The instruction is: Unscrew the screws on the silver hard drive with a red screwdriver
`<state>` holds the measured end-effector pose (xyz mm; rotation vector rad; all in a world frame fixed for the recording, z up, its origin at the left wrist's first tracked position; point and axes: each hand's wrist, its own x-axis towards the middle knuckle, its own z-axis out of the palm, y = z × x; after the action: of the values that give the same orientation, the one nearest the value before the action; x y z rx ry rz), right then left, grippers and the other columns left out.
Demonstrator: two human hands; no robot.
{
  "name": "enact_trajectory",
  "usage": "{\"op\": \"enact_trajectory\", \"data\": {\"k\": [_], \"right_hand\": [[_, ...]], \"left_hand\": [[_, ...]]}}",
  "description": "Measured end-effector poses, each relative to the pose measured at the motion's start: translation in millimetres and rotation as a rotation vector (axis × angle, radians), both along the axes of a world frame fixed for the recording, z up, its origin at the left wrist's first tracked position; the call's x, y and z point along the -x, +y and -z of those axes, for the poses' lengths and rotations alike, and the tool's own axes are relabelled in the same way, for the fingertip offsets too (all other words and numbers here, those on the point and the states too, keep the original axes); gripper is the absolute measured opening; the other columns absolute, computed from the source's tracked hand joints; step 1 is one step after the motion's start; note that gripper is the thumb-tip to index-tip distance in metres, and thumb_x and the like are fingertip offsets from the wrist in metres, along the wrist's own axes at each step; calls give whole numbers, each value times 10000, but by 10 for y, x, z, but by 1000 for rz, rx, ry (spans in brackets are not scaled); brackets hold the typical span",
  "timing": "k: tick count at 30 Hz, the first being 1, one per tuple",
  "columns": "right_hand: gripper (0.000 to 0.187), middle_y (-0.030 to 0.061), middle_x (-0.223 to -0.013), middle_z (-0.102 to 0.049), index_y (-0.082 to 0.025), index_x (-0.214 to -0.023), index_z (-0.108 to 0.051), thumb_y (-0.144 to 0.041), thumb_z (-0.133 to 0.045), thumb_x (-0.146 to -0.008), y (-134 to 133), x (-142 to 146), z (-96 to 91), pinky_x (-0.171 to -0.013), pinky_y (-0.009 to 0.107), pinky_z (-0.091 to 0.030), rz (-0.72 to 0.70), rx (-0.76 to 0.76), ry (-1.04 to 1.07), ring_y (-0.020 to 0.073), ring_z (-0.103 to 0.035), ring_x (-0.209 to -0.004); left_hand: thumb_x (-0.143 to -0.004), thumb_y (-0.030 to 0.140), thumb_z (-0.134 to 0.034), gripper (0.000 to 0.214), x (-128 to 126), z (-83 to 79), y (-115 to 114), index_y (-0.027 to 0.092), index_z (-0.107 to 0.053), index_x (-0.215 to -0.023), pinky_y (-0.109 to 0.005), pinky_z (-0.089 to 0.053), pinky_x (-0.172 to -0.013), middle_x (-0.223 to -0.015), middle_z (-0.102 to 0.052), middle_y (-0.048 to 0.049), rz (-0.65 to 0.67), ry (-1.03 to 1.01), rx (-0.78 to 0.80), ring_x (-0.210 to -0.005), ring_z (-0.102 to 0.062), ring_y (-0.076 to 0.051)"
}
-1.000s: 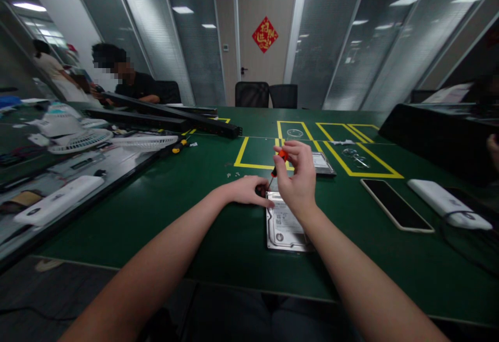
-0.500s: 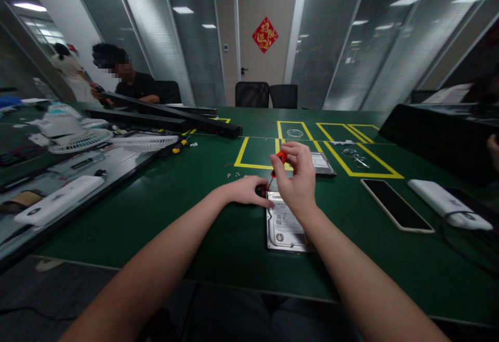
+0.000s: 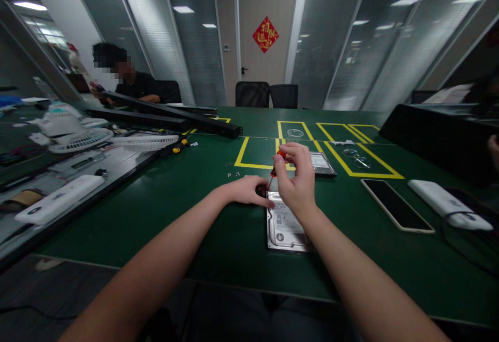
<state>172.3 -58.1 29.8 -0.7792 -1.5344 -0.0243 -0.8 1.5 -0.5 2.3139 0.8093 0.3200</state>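
Note:
A silver hard drive [image 3: 286,230] lies flat on the green table, its label partly covered by my right forearm and hand. My right hand [image 3: 297,178] grips a red-and-black screwdriver [image 3: 279,156] by its handle. The thin shaft points down, slightly tilted, to the drive's far left corner; the tip's exact contact is too small to make out. My left hand [image 3: 249,191] steadies that same corner, thumb on the top face and the other fingers curled at the edge. Several tiny screws [image 3: 234,174] lie on the table just beyond my left hand.
Another hard drive [image 3: 323,164] lies beyond my right hand. To the right are a phone [image 3: 396,205] and a white power bank [image 3: 448,204] with a cable. Fan parts [image 3: 81,136] and a large panel fill the left. A person [image 3: 128,84] sits across, by long black bars [image 3: 175,116].
My right hand has shifted its fingers slightly around the screwdriver handle. My left hand and the hard drive stay put. In the far background, a walking person has moved.

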Motion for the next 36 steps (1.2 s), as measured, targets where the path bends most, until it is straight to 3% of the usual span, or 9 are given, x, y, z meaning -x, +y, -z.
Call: {"op": "enact_trajectory", "data": {"k": [29,36], "right_hand": [[227,80,-1174,-611,-277,-1200,-715,-238,-598,-1009,-24,-1,-12,-898,443,-605,11,15,-18,216,-642,-1085],[309,76,-1183,-615,-307,-1219,-718,-174,-516,-1026,-14,-2,-13,-944,466,-594,-14,9,-7,222,-644,-1108]], "left_hand": [[-746,667,-813,627,-4,6,6,174,-733,-1126,-339,-468,-774,-1023,-751,-79,-9,8,4,-891,-662,-246],[-754,654,-809,616,-9,-27,-17,189,-722,-1149,-338,-453,-772,-1012,-741,-64,-9,22,-15,-896,-656,-246]]}}
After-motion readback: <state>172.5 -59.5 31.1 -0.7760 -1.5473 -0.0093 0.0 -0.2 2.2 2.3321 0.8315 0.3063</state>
